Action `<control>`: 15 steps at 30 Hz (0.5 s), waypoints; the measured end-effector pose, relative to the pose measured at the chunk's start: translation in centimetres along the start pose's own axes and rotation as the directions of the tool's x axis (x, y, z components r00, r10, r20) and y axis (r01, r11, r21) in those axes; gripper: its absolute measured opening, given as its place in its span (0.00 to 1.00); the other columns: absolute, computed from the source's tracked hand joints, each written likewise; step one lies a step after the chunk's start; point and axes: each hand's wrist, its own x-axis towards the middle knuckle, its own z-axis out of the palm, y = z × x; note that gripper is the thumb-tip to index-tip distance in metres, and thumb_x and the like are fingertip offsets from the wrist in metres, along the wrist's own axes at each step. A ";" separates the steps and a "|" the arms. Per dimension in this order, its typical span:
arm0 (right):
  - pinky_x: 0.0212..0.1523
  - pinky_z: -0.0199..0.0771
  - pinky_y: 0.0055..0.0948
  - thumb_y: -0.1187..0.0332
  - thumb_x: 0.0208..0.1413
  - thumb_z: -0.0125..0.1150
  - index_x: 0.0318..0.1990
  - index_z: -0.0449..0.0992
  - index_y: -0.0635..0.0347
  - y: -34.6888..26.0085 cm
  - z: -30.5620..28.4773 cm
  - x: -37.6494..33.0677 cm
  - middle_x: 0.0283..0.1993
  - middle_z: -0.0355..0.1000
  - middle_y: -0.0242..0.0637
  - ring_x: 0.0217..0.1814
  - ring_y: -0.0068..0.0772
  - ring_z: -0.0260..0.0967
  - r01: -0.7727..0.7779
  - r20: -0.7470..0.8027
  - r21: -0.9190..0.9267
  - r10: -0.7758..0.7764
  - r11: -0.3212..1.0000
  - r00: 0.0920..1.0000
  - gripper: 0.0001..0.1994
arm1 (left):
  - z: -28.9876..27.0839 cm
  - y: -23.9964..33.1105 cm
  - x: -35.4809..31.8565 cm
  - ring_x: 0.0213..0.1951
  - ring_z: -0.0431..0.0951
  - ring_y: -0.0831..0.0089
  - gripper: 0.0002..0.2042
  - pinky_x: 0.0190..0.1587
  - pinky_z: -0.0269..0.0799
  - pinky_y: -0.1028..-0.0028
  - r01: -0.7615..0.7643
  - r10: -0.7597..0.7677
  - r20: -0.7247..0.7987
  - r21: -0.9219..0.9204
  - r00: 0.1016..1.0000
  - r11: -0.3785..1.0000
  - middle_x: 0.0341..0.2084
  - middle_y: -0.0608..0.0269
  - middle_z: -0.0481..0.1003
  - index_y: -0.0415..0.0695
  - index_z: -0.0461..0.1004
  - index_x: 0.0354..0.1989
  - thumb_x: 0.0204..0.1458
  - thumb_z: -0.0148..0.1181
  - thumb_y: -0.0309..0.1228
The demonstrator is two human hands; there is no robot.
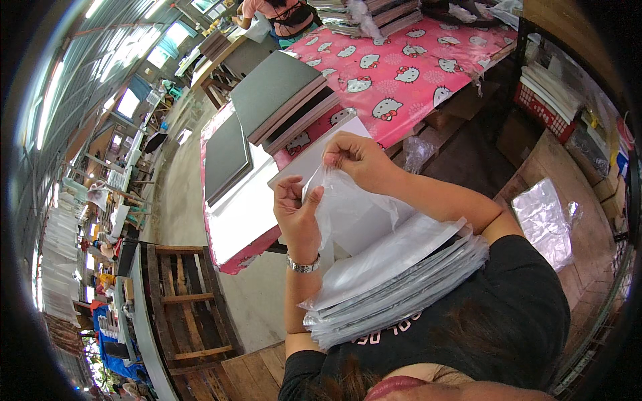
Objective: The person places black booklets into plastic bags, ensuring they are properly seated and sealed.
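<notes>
My right hand (354,159) pinches the upper edge of a thin, clear plastic bag (348,200) in front of my chest. Lower and to the left, my left hand (297,208) grips the same bag by its edge, thumb against curled fingers. The bag's film hangs loose between and below both hands. Against my body, under the bag, rests a thick stack of flat plastic-wrapped pieces (401,287). Just beyond my hands, a flat white panel (341,137) lies at the table's near edge.
A table with a pink patterned cover (414,93) bears a stack of dark flat boards (281,93) and another dark board (229,159). Left stands a wooden pallet (190,301). A red basket (545,110) and silvery plastic (543,217) are right. Another person (277,17) is at the back.
</notes>
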 end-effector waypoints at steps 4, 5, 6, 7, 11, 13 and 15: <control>0.29 0.64 0.22 0.69 0.55 0.58 0.31 0.69 0.60 -1.7 0.3 -1.1 0.22 0.67 0.30 0.23 0.17 0.60 -0.543 0.346 0.256 0.449 0.800 0.824 0.06 | -3.9 -1.5 -0.5 0.26 0.65 0.85 0.06 0.30 0.61 0.83 0.192 -0.187 0.205 -0.004 0.961 0.981 0.25 0.72 0.70 0.41 0.69 0.36 0.55 0.56 0.30; 0.29 0.66 0.21 0.68 0.55 0.58 0.35 0.73 0.64 -1.0 -0.3 -1.7 0.25 0.71 0.35 0.25 0.19 0.65 -0.529 0.508 0.136 0.400 0.838 0.763 0.07 | -3.7 -0.3 -0.8 0.26 0.66 0.83 0.05 0.30 0.63 0.80 0.219 -0.184 0.186 -0.193 0.965 0.956 0.27 0.70 0.71 0.42 0.69 0.35 0.56 0.54 0.30; 0.28 0.67 0.22 0.68 0.55 0.57 0.36 0.74 0.63 -1.0 -1.4 -2.1 0.26 0.72 0.37 0.25 0.19 0.66 -0.460 0.668 0.080 0.295 0.884 0.683 0.07 | -4.8 0.1 -1.0 0.27 0.67 0.79 0.05 0.32 0.66 0.77 0.251 -0.174 0.224 -0.382 0.959 0.890 0.28 0.67 0.71 0.43 0.68 0.34 0.58 0.51 0.30; 0.26 0.67 0.22 0.69 0.54 0.57 0.37 0.75 0.62 -1.2 -2.1 -2.6 0.27 0.73 0.39 0.24 0.20 0.67 -0.376 0.812 0.044 0.186 0.925 0.553 0.07 | -6.2 0.9 -1.5 0.28 0.69 0.76 0.06 0.34 0.69 0.73 0.277 -0.162 0.250 -0.546 0.955 0.791 0.30 0.64 0.72 0.44 0.68 0.33 0.59 0.48 0.31; 0.27 0.70 0.26 0.70 0.51 0.58 0.42 0.76 0.65 1.0 -7.9 -3.4 0.30 0.75 0.44 0.24 0.24 0.70 -0.448 0.791 0.381 -0.034 0.808 0.611 0.11 | -6.2 1.1 -5.3 0.28 0.68 0.82 0.14 0.33 0.70 0.76 0.485 -0.485 -0.008 0.057 0.874 0.873 0.26 0.70 0.70 0.39 0.72 0.41 0.57 0.52 0.39; 0.29 0.72 0.28 0.70 0.51 0.59 0.43 0.76 0.67 -0.7 -8.9 -2.6 0.30 0.75 0.45 0.25 0.26 0.72 -0.558 0.896 0.275 0.002 0.783 0.444 0.13 | -9.8 0.7 -5.8 0.28 0.69 0.81 0.18 0.32 0.71 0.74 0.485 -0.487 0.213 0.065 0.847 0.872 0.27 0.68 0.70 0.38 0.71 0.44 0.56 0.52 0.42; 0.34 0.74 0.30 0.72 0.50 0.59 0.42 0.75 0.69 -4.1 -7.0 -2.0 0.32 0.75 0.44 0.30 0.27 0.74 -0.368 0.931 -0.284 0.346 0.885 0.113 0.12 | -12.2 1.7 -4.9 0.28 0.71 0.76 0.23 0.32 0.72 0.71 0.444 -0.344 0.376 -0.223 0.860 0.868 0.28 0.63 0.71 0.37 0.68 0.47 0.55 0.53 0.46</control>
